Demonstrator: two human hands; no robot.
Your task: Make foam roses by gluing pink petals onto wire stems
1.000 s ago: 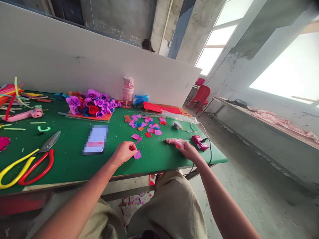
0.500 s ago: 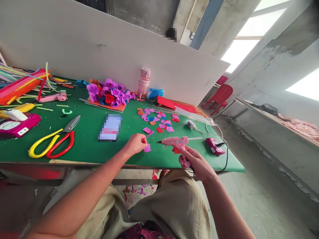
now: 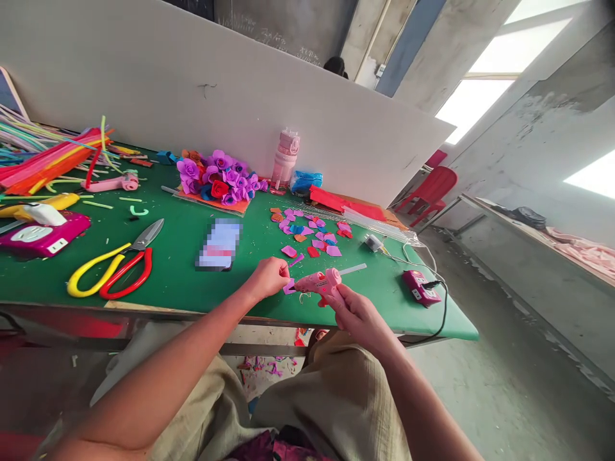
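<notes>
My left hand (image 3: 271, 278) is closed in a pinch on a small purple paper piece (image 3: 289, 287) above the front part of the green table. My right hand (image 3: 354, 310) is wrapped round the handle of a pink glue gun (image 3: 319, 282), whose tip points left and meets the purple piece, or nearly so. A clear glue stick (image 3: 353, 269) sticks out of the gun's back. Beyond my hands lie loose paper petals (image 3: 333, 251) in purple, red, blue and orange. A bit of red paper shows just under the gun.
Red-and-yellow scissors (image 3: 125, 266) and a phone (image 3: 221, 244) lie to the left. Paper roses (image 3: 218, 171) and a pink bottle (image 3: 285, 159) stand at the back. On the right are a power strip (image 3: 417, 287) and its black cable.
The glue gun in my right hand has moved left and turned, bringing its tip to the purple piece. My left hand has hardly moved. The view has shifted slightly.
</notes>
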